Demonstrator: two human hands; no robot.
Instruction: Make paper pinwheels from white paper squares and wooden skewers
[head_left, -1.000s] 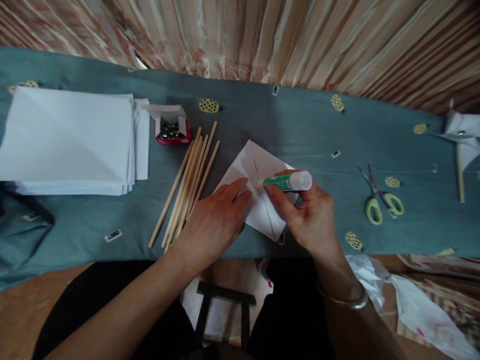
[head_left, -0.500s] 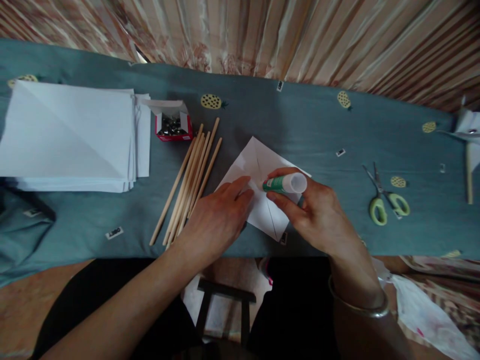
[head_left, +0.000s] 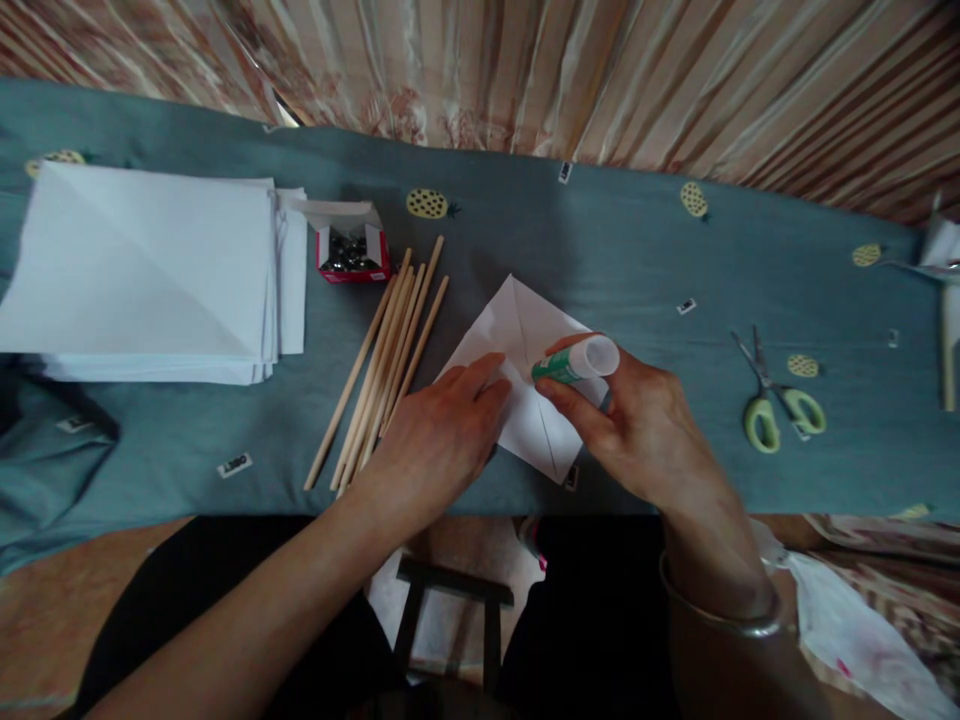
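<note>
A: How is the glue stick (head_left: 576, 361) held, and which way is it pointed?

B: It is gripped by the right hand (head_left: 643, 425) between thumb and fingers. Its long axis is laid nearly level, running left to right with a slight tilt; the green end is turned left and down toward the middle of the folded white paper (head_left: 525, 380), and the white end is turned right and a little up. Whether the green end is touching the sheet cannot be told.

A: And the paper itself?

B: It is laid flat on the teal cloth (head_left: 600, 250), turned like a diamond, one corner pointed away from the person and one toward the near edge of the table. Its left part is pressed down by the left hand (head_left: 435, 440), which is spread flat, nothing grasped.

A: What is found at the sides?

B: Just left of the paper a bundle of wooden sticks (head_left: 386, 355) is laid slantwise, with a small red box (head_left: 351, 252) at its far end and a stack of white sheets (head_left: 150, 270) farther left. To the right, bare cloth is left open as far as the green-handled scissors (head_left: 780, 400), well apart from the hand. The near corner of the paper is set close to the table edge
</note>
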